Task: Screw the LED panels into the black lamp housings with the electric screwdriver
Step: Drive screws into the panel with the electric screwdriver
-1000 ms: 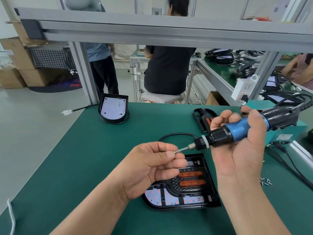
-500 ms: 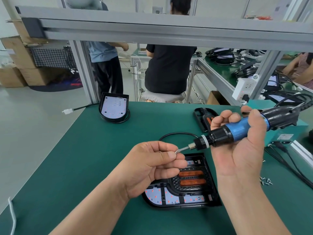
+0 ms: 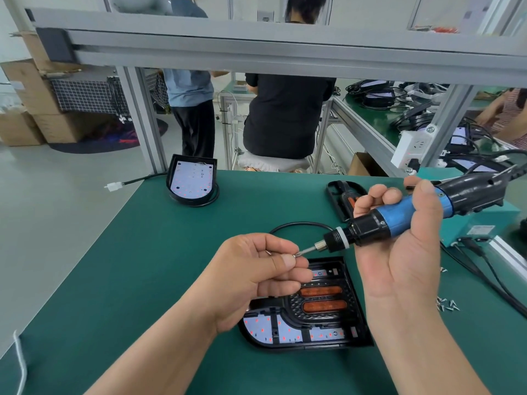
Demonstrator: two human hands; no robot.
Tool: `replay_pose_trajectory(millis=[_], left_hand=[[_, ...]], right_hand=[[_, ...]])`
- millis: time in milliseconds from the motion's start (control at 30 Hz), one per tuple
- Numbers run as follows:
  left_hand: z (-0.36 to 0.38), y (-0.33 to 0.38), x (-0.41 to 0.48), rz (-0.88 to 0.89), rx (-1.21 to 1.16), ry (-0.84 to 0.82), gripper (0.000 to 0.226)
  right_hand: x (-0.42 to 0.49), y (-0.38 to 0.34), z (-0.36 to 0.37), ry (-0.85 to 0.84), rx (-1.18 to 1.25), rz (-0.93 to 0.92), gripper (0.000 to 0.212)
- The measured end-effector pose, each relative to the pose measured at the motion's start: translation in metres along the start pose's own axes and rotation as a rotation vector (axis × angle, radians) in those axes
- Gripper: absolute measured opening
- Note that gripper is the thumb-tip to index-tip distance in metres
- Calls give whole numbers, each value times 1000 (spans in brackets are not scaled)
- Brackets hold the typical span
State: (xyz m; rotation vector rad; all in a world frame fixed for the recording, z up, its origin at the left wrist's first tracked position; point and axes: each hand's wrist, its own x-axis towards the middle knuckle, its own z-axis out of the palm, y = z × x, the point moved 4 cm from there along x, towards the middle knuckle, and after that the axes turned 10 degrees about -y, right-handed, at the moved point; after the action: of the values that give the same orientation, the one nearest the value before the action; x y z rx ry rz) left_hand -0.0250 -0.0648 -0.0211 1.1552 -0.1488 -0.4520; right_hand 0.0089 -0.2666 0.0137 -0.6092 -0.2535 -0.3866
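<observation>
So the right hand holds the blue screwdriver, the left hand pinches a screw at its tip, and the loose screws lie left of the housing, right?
Not quite. The head view shows the loose screws lying right of the housing, not left. The right hand does hold the blue screwdriver, and the left hand pinches a screw at its tip.

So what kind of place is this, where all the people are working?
Most likely a lamp factory's assembly line. The right hand holds an electric screwdriver over a black lamp housing on a green workbench, and more cabled lamps pile up on the next bench.
</observation>
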Motion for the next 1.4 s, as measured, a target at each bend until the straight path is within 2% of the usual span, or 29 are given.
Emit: replay_pose_trajectory(millis=[167, 333, 433, 533, 700, 1133, 1233, 1333, 1400], left_hand=[[-2, -1, 2, 47, 210, 79, 10], [-1, -2, 1, 61, 209, 66, 10], [-2, 0, 0, 30, 102, 34, 13], [-1, 2, -2, 3, 26, -22, 17], [-1, 0, -3, -17, 60, -47, 18], [-5, -2, 1, 19, 156, -14, 13], [-2, -1, 1, 24, 145, -34, 20], [-5, 2, 1, 16, 143, -38, 41], [-11, 6, 1, 19, 154, -7, 41]], right_hand=[[-1, 3, -1, -4, -79, 9, 27], [2, 7, -9, 93, -49, 62, 36], [1, 10, -11, 118, 6, 107, 32], [0, 9, -6, 42, 61, 92, 24], [2, 6, 1, -78, 36, 45, 13], [2, 15, -10, 68, 77, 90, 19], [3, 13, -12, 115, 114, 92, 24], [6, 8, -13, 145, 167, 84, 29], [7, 4, -12, 138, 194, 76, 30]])
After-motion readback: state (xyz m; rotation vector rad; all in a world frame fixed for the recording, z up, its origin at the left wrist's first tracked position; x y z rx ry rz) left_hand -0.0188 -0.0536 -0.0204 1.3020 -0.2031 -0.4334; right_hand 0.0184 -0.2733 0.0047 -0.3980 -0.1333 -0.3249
